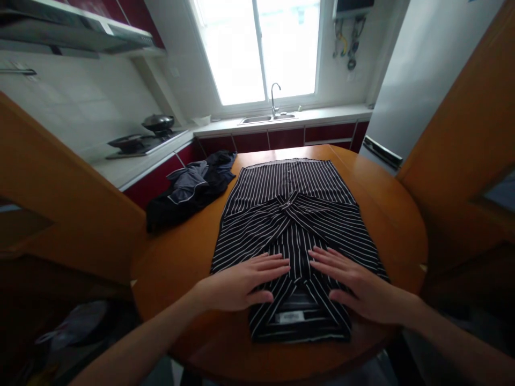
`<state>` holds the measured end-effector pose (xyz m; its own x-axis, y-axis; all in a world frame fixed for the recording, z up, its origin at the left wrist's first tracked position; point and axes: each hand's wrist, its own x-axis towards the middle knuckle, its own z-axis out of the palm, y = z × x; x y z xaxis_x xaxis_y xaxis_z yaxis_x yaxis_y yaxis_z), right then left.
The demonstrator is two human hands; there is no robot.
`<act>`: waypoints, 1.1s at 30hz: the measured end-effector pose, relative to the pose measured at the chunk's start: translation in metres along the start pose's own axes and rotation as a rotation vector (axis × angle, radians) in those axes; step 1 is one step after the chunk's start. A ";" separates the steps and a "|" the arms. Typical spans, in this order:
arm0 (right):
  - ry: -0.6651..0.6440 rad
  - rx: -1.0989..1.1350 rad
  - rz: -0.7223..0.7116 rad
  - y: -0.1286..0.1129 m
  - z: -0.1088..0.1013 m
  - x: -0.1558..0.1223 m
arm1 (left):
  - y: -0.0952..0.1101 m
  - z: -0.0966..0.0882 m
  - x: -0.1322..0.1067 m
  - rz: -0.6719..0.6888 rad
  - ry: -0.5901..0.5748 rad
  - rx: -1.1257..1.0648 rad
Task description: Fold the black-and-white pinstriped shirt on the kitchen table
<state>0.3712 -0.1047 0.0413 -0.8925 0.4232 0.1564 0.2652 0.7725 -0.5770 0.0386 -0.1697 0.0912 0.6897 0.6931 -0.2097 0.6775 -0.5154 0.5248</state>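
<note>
A black shirt with white stripes [289, 230] lies spread on the round wooden table [396, 214], its collar toward me and its hem at the far side. Its two sleeves are folded inward, with the cuffs meeting near the middle. A white label shows inside the collar. My left hand [245, 281] rests flat on the left of the shirt's upper front, fingers stretched out. On the right, my right hand [358, 284] lies the same way, fingers spread. Between the two hands runs the shirt's front placket. Neither hand grips the cloth.
Dark clothes [193, 185] lie heaped at the table's left edge. Beyond stand a counter with a sink [261, 119] and a tap [274, 99]. Pans [158, 122] sit on the stove at left. A fridge [422, 80] and wooden door frames flank the table.
</note>
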 end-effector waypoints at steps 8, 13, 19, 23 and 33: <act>-0.129 0.052 -0.018 -0.012 0.026 -0.036 | 0.007 0.059 -0.044 0.000 0.013 0.074; -0.088 -0.027 -0.035 -0.003 0.035 -0.040 | 0.002 0.073 -0.054 0.000 0.104 0.230; -0.014 -0.087 -0.099 0.001 0.036 -0.042 | -0.004 0.075 -0.053 0.155 0.294 0.400; 0.027 -0.073 -0.085 -0.003 0.030 -0.040 | -0.004 0.071 -0.051 0.231 0.357 0.406; 0.297 0.127 0.246 -0.011 0.019 -0.023 | 0.000 0.055 -0.035 -0.289 0.494 -0.210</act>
<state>0.3816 -0.1314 0.0287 -0.6587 0.7211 0.2149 0.3944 0.5741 -0.7175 0.0286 -0.2214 0.0533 0.2512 0.9678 0.0135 0.7202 -0.1962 0.6655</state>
